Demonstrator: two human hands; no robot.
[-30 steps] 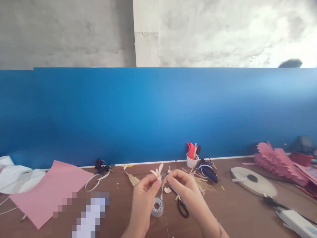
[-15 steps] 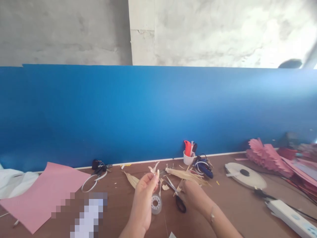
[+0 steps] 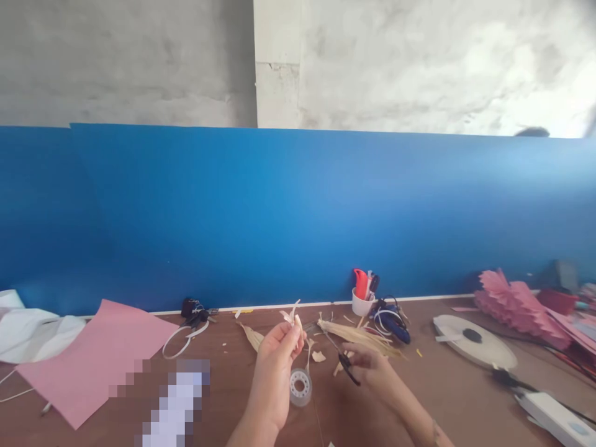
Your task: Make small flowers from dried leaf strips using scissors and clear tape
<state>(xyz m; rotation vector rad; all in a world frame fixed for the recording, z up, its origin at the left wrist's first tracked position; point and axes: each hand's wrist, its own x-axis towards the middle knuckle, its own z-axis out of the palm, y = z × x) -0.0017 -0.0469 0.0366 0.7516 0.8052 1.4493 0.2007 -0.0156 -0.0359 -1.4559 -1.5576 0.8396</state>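
My left hand (image 3: 278, 366) is closed in a pinch. Between thumb and fingers it holds a small piece of pale husk-like strips (image 3: 295, 315), which stick up past the fingertips. My right hand (image 3: 370, 369) has its fingers on the black handles of a pair of scissors (image 3: 348, 367), lifted at an angle with the blades toward the left. Just right of my left wrist lies a clear roll of tape (image 3: 300, 387). Dried husks (image 3: 356, 334) lie behind the scissors, and another husk (image 3: 252, 336) lies behind my left hand. A small pale scrap (image 3: 318, 357) sits between my hands.
Pink paper (image 3: 100, 357) and a white cloth or bag (image 3: 40, 335) lie left, near keys (image 3: 195, 315). A white cup (image 3: 362, 303) of pens stands at the blue partition (image 3: 279, 217). Rightward are a round pale device (image 3: 482, 347), a power strip (image 3: 554, 413) and folded pink paper (image 3: 516, 304).
My right hand has taken hold of the scissors and raised them off the table. My left hand keeps its pinch on the strips. The view has shifted slightly.
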